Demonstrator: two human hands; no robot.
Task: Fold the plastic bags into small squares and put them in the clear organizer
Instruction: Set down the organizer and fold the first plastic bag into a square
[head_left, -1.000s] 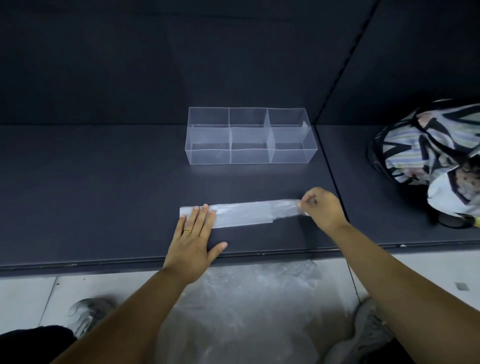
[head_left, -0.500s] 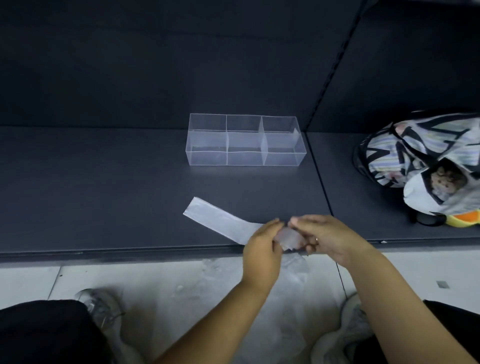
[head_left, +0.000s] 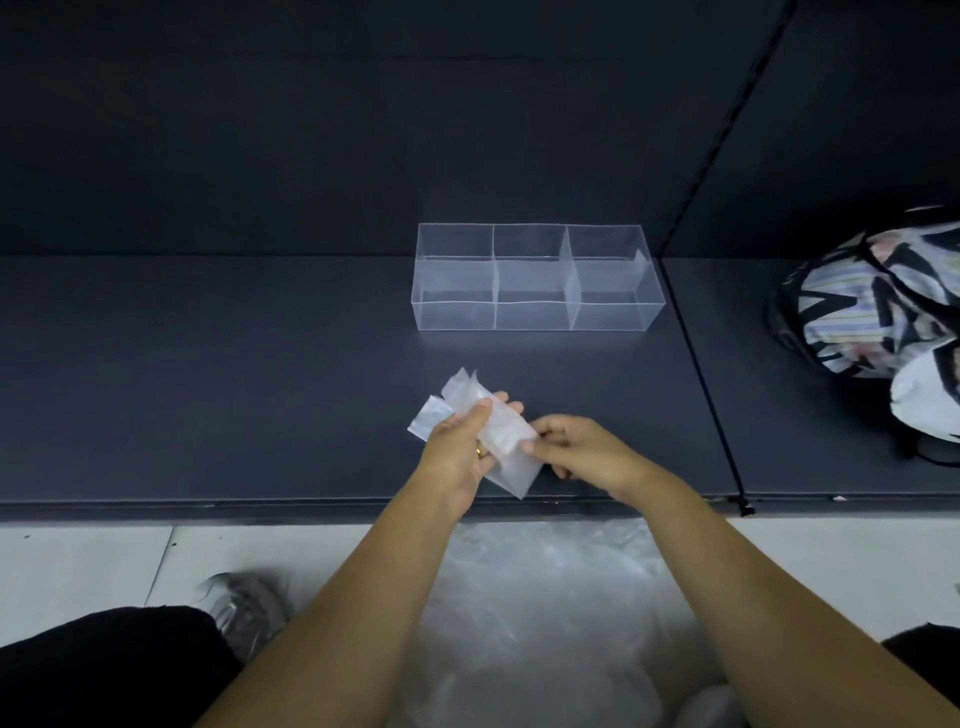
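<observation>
Bag, pinched between left hand and right hand over the shelf's front edge, slants back-left; organizer stands straight behind both.

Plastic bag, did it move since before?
Yes. The plastic bag lay flat as a long strip before the organizer; now the left hand and right hand hold it bunched, nearer the front edge of the shelf.

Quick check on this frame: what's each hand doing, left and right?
Left hand: closed, gripping the partly folded plastic bag.
Right hand: closed, pinching the same bag's near end.
</observation>
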